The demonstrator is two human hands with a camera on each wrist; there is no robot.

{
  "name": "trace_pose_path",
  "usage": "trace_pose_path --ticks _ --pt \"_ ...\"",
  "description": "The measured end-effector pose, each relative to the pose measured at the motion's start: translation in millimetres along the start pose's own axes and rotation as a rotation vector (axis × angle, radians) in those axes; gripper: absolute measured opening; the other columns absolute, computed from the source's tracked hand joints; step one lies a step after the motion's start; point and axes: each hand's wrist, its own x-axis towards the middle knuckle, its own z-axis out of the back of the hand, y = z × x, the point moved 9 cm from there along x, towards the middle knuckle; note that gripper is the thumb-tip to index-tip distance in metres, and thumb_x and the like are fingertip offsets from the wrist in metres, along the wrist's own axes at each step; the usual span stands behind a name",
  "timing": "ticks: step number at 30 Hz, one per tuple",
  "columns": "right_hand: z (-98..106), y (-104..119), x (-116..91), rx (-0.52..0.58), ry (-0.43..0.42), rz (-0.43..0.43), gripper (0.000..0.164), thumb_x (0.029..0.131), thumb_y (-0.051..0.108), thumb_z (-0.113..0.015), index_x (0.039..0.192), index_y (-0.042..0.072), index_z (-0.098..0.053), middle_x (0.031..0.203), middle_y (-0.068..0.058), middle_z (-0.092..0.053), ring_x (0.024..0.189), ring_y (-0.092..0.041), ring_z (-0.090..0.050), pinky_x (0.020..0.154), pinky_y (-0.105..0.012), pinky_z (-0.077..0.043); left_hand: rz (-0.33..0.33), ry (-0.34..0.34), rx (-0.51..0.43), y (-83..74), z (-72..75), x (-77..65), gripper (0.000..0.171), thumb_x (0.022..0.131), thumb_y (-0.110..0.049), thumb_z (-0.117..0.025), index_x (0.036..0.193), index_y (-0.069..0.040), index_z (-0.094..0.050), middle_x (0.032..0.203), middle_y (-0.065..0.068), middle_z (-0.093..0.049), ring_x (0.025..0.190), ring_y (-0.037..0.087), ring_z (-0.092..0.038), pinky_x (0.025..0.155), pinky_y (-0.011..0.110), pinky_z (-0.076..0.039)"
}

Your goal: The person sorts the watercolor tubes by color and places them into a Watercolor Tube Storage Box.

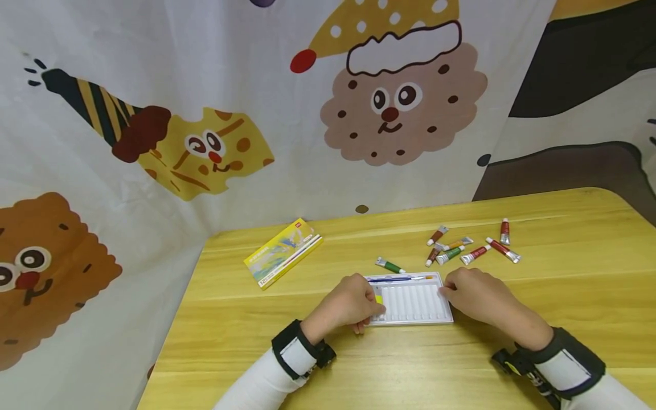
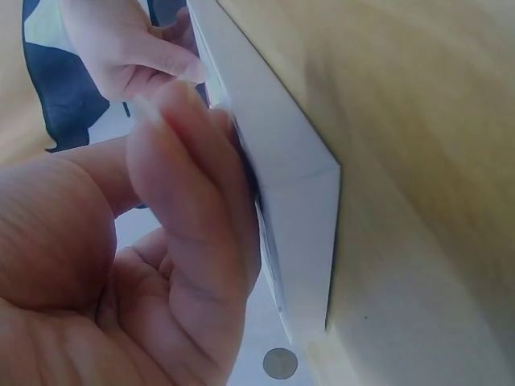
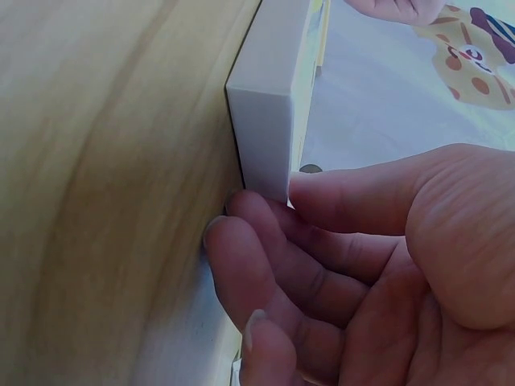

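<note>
A white plastic paint tray (image 1: 417, 304) with ribbed slots lies on the table; a blue-handled paintbrush (image 1: 400, 279) rests along its far side. My left hand (image 1: 351, 300) is over the tray's left end, thumb and fingertips pinched at a yellow paint tube (image 1: 379, 299) that they largely hide. At the tray's right end, my right hand (image 1: 476, 291) grips the rim, thumb on top and fingers curled against the side wall (image 3: 261, 141). A green paint tube (image 1: 390, 265) lies just behind the tray.
Several paint tubes, among them a red tube (image 1: 503, 250) and a green tube (image 1: 451, 254), are scattered behind my right hand. A yellow paint box (image 1: 283, 253) lies at the back left. A cartoon-printed cloth (image 1: 287, 188) hangs behind the wooden table (image 1: 400, 370).
</note>
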Motion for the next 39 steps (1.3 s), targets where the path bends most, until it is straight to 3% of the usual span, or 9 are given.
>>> trace_pose_path --ticks 9,26,39 --pt "-0.3 -1.1 0.3 -0.001 0.004 -0.006 0.021 0.098 0.015 -0.071 0.077 0.012 -0.066 0.063 0.002 -0.045 0.056 -0.016 -0.044 0.055 -0.032 -0.032 0.014 0.005 -0.036 3.7 -0.1 3.1 0.042 0.092 -0.012 -0.082 0.057 -0.005 -0.059 0.047 0.002 -0.055 0.038 0.015 -0.057 0.041 0.029 -0.051" --pt "-1.4 -2.3 0.3 0.007 0.013 -0.023 0.017 0.098 0.016 -0.071 0.082 0.010 -0.069 0.064 0.001 -0.046 0.057 -0.017 -0.045 0.055 -0.032 -0.033 0.013 -0.026 0.001 -2.4 -0.7 2.8 0.039 0.090 -0.009 -0.082 0.059 -0.002 -0.059 0.047 0.005 -0.056 0.036 0.016 -0.056 0.040 0.031 -0.051" --pt "-2.0 -3.6 0.9 0.005 0.011 -0.024 0.016 0.097 0.015 -0.072 0.082 0.010 -0.070 0.063 0.001 -0.046 0.056 -0.016 -0.045 0.055 -0.032 -0.032 -0.004 -0.004 -0.057 3.0 -2.7 4.5 0.040 0.091 -0.009 -0.081 0.059 -0.003 -0.058 0.048 0.004 -0.056 0.036 0.015 -0.056 0.040 0.032 -0.052"
